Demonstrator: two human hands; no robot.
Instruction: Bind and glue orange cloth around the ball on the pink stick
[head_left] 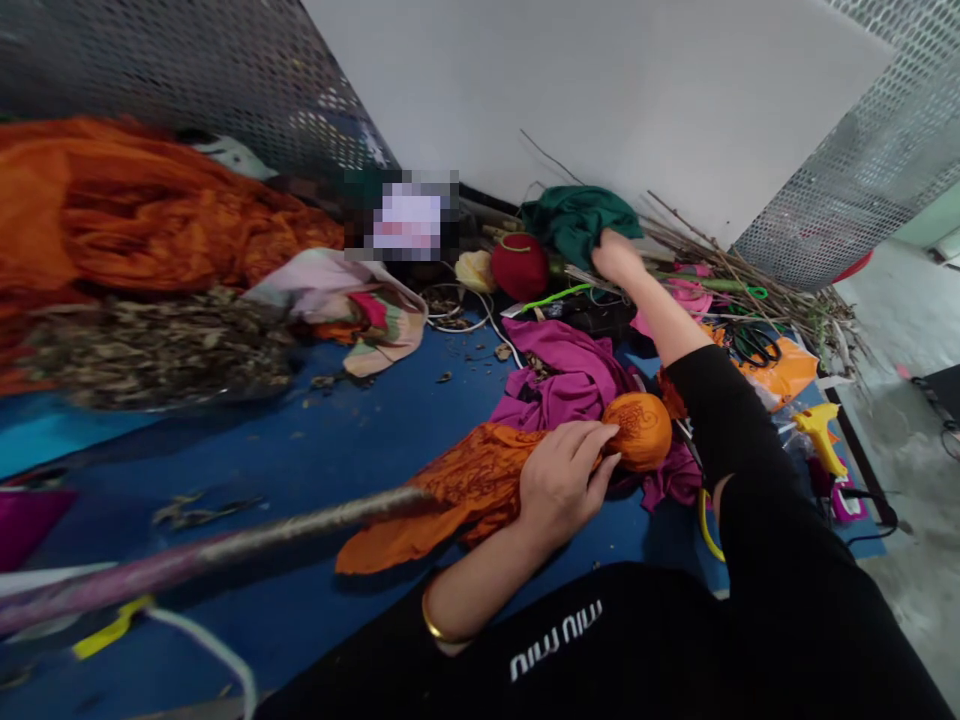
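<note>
My left hand is closed round the gathered neck of a patterned orange cloth. Above the grip the cloth is drawn tight over a round ball; its loose end drapes over one end of a long wrapped stick. Stretched to the back of the table, my right hand pinches the edge of a crumpled dark green cloth. Its fingertips are partly hidden in the folds. A magenta cloth lies crumpled behind the orange ball.
A bag of dry leaves and heaped orange fabric fill the left side. At the back sit a red ball and thin twigs. Right are scissors and a yellow glue gun. A white panel stands behind.
</note>
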